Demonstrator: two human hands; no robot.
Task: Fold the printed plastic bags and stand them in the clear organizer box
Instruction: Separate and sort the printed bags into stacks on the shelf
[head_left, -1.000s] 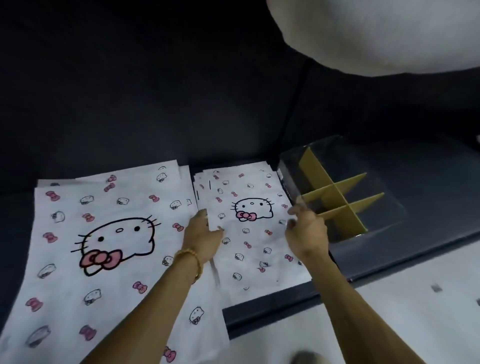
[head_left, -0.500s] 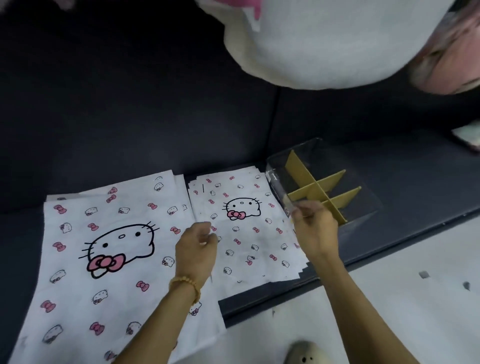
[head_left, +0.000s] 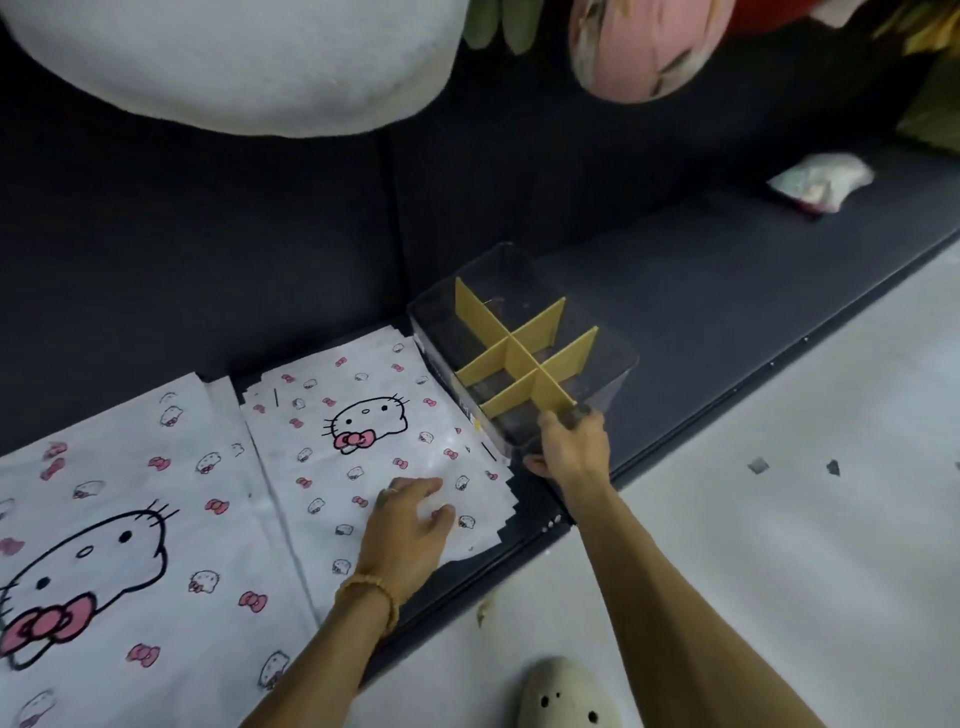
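Gripping the near corner of the clear organizer box (head_left: 524, 353), our right hand (head_left: 569, 452) curls its fingers over the rim while the thumb sits against the near wall. The box stands on the dark sofa seat (head_left: 727, 270), just right of the smaller stack of printed plastic bags (head_left: 363, 431), and its near left edge touches or overlaps that stack. Yellow cardboard dividers (head_left: 524, 353) cross inside the box and split it into compartments; we see no bag in any of them.

Our left hand (head_left: 410, 525) rests flat on the near part of the smaller stack, fingers relaxed and spread, grasping nothing. A beaded bracelet (head_left: 369, 597) circles that wrist.

Left of this stack lies a larger pile of cat-print bags (head_left: 130, 545), unfolded and flat, its right edge tucked under or against the smaller stack.

Far right on the seat lies a small crumpled packet (head_left: 821, 182). A white plush cushion (head_left: 234, 62) hangs at the top. On the pale floor (head_left: 779, 545) near us sits a cream slipper (head_left: 566, 696).
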